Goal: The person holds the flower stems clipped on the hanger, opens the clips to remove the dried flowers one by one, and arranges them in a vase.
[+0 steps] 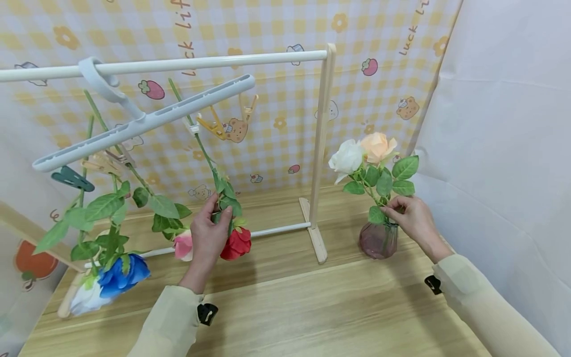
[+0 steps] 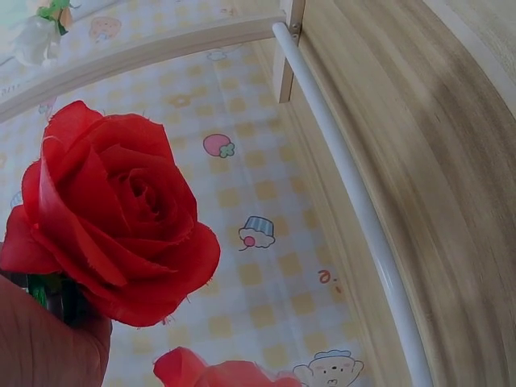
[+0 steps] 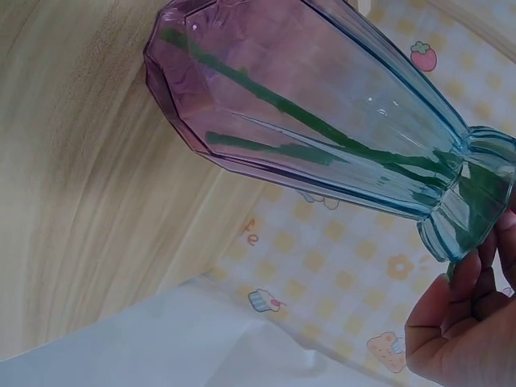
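Red rose [image 1: 236,244] hangs head-down, left hand [image 1: 208,237] holding its stem.

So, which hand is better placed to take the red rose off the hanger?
Probably the left hand: it is at the leafy stem of the red rose, while the right hand is over at the vase.

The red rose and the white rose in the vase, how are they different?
The red rose is bright red, while the white rose is pale. The red rose hangs head down below the hanger; the white rose is head up above the vase. Both have many layered petals.
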Tool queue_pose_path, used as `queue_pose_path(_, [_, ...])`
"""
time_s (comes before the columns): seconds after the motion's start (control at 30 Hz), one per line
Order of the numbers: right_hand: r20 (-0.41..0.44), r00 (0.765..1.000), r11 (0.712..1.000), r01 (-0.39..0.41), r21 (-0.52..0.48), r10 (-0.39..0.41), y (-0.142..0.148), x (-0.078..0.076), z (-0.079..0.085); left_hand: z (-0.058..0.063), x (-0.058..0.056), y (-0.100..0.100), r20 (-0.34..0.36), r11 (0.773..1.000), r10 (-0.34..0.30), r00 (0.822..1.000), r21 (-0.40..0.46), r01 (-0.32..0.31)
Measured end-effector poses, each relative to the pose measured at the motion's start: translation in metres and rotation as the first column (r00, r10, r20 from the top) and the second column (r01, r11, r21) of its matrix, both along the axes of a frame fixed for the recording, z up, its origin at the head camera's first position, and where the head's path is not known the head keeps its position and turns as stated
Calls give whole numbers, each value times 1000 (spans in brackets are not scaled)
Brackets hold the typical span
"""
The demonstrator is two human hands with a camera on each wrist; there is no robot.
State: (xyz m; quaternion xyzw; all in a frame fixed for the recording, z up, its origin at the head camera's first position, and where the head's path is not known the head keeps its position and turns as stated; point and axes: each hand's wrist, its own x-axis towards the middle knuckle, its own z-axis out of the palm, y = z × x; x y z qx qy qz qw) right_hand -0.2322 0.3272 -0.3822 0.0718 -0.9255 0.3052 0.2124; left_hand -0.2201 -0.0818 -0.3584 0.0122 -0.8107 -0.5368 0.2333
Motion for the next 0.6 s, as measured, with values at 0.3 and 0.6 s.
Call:
queue_pose_path(0.3, [-24, 1000, 998, -9, 55, 10, 0, 0, 1, 2, 4, -3, 34, 1000, -13, 999, 22, 13])
queue_pose_path(0.6, [-55, 998, 1000, -11, 20, 12, 4, 10, 1, 5, 7, -2, 32, 1000, -20, 999, 9, 19])
